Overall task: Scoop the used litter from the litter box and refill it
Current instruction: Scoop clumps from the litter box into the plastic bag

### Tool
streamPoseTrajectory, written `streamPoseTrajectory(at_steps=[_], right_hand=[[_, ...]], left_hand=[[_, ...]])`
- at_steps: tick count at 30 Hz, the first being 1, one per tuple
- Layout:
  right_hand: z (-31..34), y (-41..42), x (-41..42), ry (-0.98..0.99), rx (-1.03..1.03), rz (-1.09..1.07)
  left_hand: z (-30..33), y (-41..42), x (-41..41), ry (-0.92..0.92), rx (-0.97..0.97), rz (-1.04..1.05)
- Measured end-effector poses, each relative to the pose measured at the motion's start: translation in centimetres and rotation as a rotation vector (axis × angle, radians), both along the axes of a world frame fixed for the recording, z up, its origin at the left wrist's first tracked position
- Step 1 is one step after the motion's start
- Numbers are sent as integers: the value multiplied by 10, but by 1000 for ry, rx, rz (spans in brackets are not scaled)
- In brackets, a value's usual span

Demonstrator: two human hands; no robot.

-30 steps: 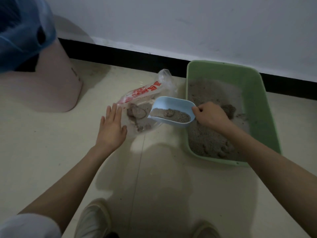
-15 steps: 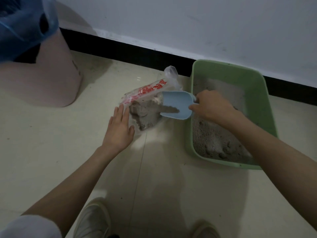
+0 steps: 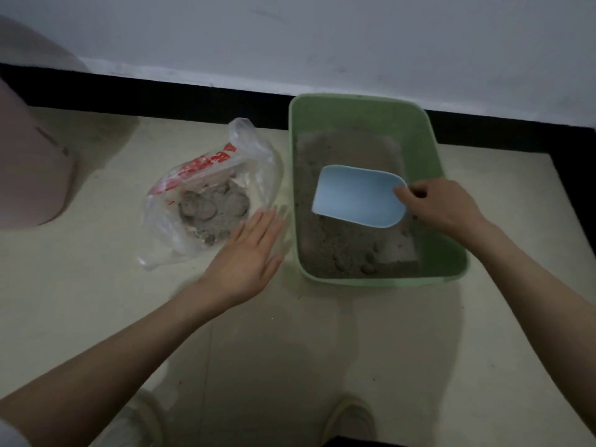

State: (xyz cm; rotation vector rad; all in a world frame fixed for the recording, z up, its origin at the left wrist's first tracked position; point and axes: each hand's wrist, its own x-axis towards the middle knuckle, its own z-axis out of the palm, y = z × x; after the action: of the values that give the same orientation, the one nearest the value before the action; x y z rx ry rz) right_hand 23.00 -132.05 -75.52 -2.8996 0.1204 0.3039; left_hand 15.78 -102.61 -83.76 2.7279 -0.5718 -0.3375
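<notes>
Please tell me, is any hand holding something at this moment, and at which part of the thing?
The right hand holds the blue scoop at its handle end, over the green litter box. The left hand is flat and holds nothing.

A home floor corner; pale tiles [image 3: 80, 301], black skirting [image 3: 193, 98], green litter box [image 3: 451, 253].

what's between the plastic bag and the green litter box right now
In the head view, the left hand, fingers flat, lies between the plastic bag and the green litter box, over bare floor.
</notes>
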Motion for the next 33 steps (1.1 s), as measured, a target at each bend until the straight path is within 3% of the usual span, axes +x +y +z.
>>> streamPoseTrajectory(at_steps=[6,13,25,33], right_hand=[[2,-61,-3,13,-485,26],[1,-72,-3,48,-779,190],[-35,-86,-15,166,-555,114],[-40,-80,-11,109,-444,352]], left_hand=[[-4,-42,5,21,136,-141],[-16,-46,2,-39,135,-106],[-18,-50,0,-110,162,-94],[-19,-50,-1,-102,163,-91]])
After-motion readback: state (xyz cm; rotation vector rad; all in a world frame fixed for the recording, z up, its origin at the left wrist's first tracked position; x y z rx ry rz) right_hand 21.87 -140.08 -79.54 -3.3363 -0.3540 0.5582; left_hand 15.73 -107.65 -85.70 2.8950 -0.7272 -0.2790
